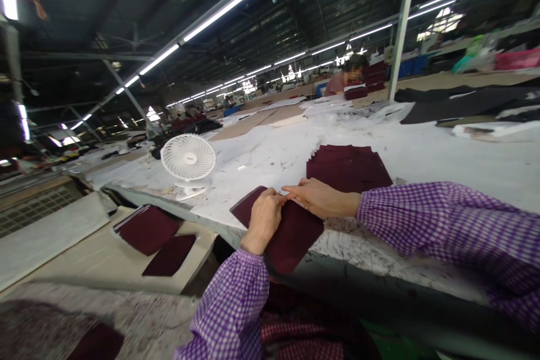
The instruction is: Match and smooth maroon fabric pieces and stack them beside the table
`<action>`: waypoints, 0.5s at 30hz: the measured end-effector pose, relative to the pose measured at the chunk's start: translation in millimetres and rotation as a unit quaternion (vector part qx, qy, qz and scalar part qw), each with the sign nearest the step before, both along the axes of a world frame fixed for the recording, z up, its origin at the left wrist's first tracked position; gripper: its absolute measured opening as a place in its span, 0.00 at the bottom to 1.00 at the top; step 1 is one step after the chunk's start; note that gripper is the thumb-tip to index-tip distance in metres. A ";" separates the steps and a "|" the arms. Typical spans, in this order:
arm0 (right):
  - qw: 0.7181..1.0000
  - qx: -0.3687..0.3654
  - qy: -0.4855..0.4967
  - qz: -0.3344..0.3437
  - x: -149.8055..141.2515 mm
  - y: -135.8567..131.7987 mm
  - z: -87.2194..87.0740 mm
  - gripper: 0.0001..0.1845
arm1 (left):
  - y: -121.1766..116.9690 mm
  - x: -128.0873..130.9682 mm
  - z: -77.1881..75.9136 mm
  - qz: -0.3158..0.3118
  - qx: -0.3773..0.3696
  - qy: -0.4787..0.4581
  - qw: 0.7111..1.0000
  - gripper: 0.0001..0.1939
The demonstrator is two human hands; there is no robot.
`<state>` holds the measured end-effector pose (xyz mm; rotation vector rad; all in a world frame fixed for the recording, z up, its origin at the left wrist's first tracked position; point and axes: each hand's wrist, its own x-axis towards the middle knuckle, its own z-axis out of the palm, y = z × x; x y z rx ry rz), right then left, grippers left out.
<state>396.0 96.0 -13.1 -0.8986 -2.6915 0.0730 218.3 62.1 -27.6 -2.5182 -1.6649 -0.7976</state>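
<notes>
Maroon fabric pieces [294,236] hang partly over the table's front edge, under both of my hands. My left hand [266,216] is closed on their upper edge, with thumb and fingers pressed together. Reaching in from the right, my right hand [323,197] has its fingertips at the same edge, touching or nearly touching the left fingers. What lies between the right fingertips is too small to make out. Just behind the right hand a stack of maroon fabric pieces [348,167] rests on the white tabletop, its left edges fanned out.
A small white fan [188,158] stands on the table to the left. Lower left, a beige surface [90,256] carries more maroon pieces [147,229]. Dark cloth [468,104] lies at the far right near a metal post [403,28]. A person [343,80] is farther back.
</notes>
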 end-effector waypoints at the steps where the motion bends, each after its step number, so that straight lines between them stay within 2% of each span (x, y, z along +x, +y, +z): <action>1: 1.000 -0.001 -0.007 -0.001 0.7 -0.1 0.5 0.22 | -0.7 -3.6 -0.1 -0.003 -0.009 -0.036 0.999 0.11; 3: 1.000 -0.004 -0.015 0.001 1.7 -0.2 0.5 0.22 | -3.9 -11.6 -0.7 -0.004 -0.016 -0.094 0.995 0.10; 6: 1.000 -0.006 0.001 0.010 2.1 -0.4 -0.9 0.23 | -12.8 -21.8 -2.7 -0.007 -0.008 -0.123 0.992 0.10; 11: 1.000 -0.014 -0.019 0.010 1.4 -2.4 0.2 0.23 | -27.9 -27.4 -8.1 -0.014 0.030 -0.096 0.995 0.10; 15: 0.999 0.013 -0.037 0.012 0.9 -5.0 0.9 0.26 | -35.4 -32.0 -13.3 -0.002 0.060 -0.066 0.996 0.12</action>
